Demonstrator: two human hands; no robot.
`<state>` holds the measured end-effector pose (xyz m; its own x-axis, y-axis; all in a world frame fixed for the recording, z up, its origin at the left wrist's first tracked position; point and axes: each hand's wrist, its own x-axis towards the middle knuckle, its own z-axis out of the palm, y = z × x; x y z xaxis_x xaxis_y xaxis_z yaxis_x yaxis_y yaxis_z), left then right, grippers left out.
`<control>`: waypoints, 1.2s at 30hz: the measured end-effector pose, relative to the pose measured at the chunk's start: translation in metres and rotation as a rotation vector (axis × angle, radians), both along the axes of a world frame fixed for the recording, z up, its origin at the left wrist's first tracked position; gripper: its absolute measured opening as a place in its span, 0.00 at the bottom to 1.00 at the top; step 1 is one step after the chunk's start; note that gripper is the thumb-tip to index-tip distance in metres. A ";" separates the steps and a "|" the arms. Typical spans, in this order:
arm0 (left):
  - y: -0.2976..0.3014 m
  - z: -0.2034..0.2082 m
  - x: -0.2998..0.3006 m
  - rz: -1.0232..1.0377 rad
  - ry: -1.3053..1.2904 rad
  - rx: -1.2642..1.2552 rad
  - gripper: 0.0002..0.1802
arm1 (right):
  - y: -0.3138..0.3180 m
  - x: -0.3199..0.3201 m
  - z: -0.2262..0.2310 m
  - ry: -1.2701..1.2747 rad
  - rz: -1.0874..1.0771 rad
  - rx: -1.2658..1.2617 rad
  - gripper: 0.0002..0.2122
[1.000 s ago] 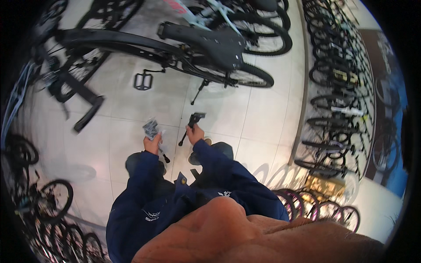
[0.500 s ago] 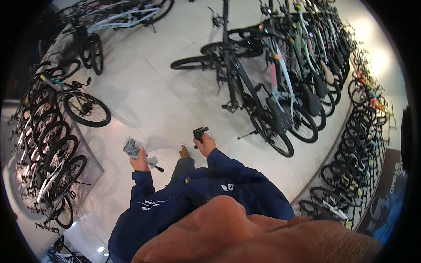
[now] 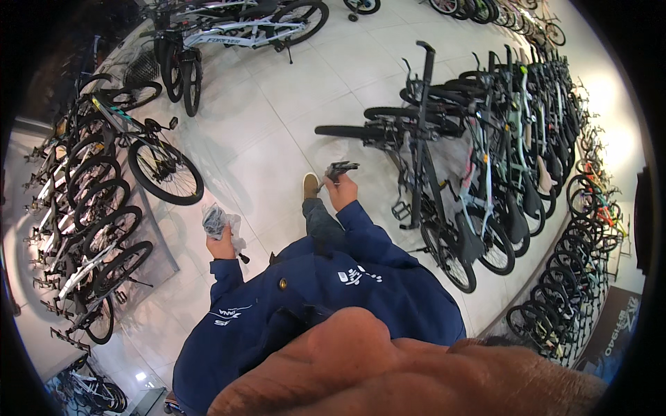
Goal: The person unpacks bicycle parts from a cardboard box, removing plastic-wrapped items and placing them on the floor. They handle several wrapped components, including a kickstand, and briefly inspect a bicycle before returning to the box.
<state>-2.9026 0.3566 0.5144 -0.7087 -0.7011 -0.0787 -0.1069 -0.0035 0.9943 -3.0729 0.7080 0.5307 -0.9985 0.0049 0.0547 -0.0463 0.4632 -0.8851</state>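
My left hand [image 3: 221, 246] is closed around a clear plastic bag [image 3: 214, 221] with greyish contents that I cannot make out. Below the hand, close to the wrist, a small black tip [image 3: 243, 258] sticks out beside loose plastic. My right hand [image 3: 343, 193] grips a small black part [image 3: 344, 166], jointed or bracket-like in outline; its exact kind is too small to tell. Both hands are held apart in front of me, above the floor. Dark blue sleeves cover my arms, and my brown shoe [image 3: 310, 186] shows just left of the right hand.
A black bicycle [image 3: 424, 156] heads a tight row of bikes on the right. Bikes line a low platform at the left, where a front wheel [image 3: 166, 171] juts out. A white-framed bike [image 3: 236, 40] stands at the far left. Pale tiles [image 3: 267, 156] cover the floor between.
I have moved forward with a step, and the view has shifted, so the bikes sit further right and lower. Both hands keep hold of the same things; the black part is turned slightly.
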 end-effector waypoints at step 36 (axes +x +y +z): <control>-0.200 -0.220 -0.876 -0.659 -0.207 -0.418 0.18 | -0.239 -0.963 -0.292 -0.016 0.022 0.355 0.13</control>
<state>-3.7783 0.1567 0.2940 -0.9864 -0.1449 -0.0772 -0.1395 0.4926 0.8590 -4.0361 0.4692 0.2384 -0.9989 -0.0335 0.0330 -0.0470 0.7409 -0.6700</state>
